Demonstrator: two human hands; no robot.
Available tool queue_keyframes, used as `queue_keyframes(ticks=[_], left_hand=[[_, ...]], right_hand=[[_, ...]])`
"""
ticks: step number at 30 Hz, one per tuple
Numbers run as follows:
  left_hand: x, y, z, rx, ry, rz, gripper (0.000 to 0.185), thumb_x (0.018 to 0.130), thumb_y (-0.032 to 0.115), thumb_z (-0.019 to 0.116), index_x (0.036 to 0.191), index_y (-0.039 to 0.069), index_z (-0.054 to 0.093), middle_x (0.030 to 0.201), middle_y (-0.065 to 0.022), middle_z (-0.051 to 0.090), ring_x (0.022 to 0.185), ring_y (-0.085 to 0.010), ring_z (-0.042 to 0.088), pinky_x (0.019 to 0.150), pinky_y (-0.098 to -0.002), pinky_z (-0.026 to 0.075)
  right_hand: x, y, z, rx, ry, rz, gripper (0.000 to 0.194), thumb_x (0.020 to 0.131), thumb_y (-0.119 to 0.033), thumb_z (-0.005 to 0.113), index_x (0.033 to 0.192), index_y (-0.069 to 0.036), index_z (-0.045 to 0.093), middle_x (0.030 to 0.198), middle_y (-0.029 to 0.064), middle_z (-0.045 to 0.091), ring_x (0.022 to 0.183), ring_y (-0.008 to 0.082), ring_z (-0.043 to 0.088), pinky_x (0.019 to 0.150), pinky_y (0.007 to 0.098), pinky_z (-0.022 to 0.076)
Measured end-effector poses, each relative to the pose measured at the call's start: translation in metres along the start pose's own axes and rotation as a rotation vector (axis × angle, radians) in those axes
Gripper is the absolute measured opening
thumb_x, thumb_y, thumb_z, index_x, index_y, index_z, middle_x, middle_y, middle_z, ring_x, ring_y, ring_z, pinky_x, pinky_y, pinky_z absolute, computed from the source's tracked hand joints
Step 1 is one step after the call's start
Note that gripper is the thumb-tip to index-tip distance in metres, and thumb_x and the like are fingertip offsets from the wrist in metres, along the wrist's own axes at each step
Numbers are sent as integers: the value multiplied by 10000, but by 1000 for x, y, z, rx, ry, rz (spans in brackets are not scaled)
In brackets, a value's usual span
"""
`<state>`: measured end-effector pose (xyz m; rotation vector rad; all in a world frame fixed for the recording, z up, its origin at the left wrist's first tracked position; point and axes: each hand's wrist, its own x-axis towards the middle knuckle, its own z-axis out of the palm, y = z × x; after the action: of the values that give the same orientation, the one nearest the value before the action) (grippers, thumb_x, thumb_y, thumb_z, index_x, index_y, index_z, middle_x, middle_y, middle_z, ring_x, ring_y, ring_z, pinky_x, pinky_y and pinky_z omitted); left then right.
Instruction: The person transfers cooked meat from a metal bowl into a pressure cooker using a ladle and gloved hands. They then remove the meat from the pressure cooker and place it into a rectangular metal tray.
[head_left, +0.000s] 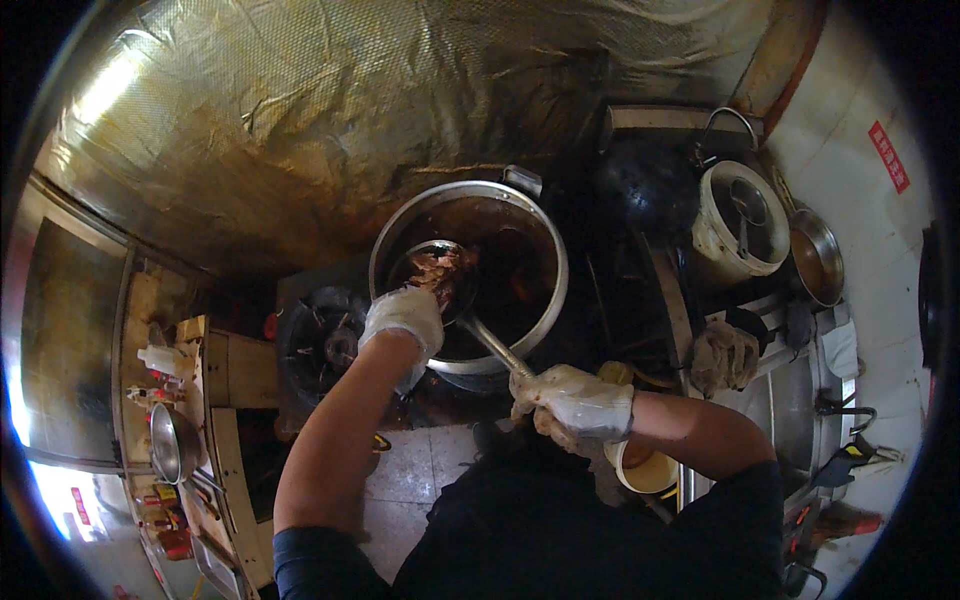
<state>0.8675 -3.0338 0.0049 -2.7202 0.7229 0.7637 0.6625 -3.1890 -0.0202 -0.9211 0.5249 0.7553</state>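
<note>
A large metal stockpot (559, 300) full of dark brown liquid stands in front of me. My right hand (570, 401), in a clear plastic glove over a pale one, grips the metal handle (495, 341) of a round ladle or strainer. Its bowl (433, 246) is over the left part of the pot and has a chunk of brown cooked meat (442, 270) in it. My left hand (401, 322), gloved the same way, reaches over the near left rim and holds the lower end of the meat. The fingertips of that hand are partly hidden.
A gas burner (337, 341) sits left of the pot. Right stand a dark wok (645, 187), a white bucket (742, 255) with a ladle, and a metal pan (821, 262). A metal bowl (172, 442) is on the left shelf. Foil sheeting (337, 97) covers the back wall.
</note>
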Motion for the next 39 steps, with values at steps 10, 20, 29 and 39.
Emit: queue_keyframes(ticks=[10,20,29,39], left_hand=[[-20,5,32,5,193,-102,414,995,130,549,1376,-30,574,1117,-182,762,1035,-379,747,872,-459,605],[-16,-13,45,-112,276,-166,391,979,106,568,1337,-52,584,1107,-210,753,1046,-361,741,873,-443,601],[15,-16,37,29,177,-176,443,1007,177,567,1392,-43,556,1181,-199,740,1100,-336,727,912,-421,596],[-12,-41,-24,12,-89,-48,410,829,155,696,1231,95,749,1248,-178,723,1193,-375,679,966,-464,577]], right_hand=[[1,-3,2,-130,67,25,406,1071,-365,563,1075,40,570,635,64,571,418,146,536,371,286,436],[-2,1,5,-134,109,21,413,1085,-378,554,1100,32,593,625,18,573,376,84,505,338,220,425],[-7,4,5,58,-36,-61,351,1080,-453,534,994,-113,532,682,-32,549,425,58,495,381,226,461],[-8,2,6,20,68,33,345,1054,-361,603,1027,-18,575,611,-22,545,419,54,529,355,192,426]])
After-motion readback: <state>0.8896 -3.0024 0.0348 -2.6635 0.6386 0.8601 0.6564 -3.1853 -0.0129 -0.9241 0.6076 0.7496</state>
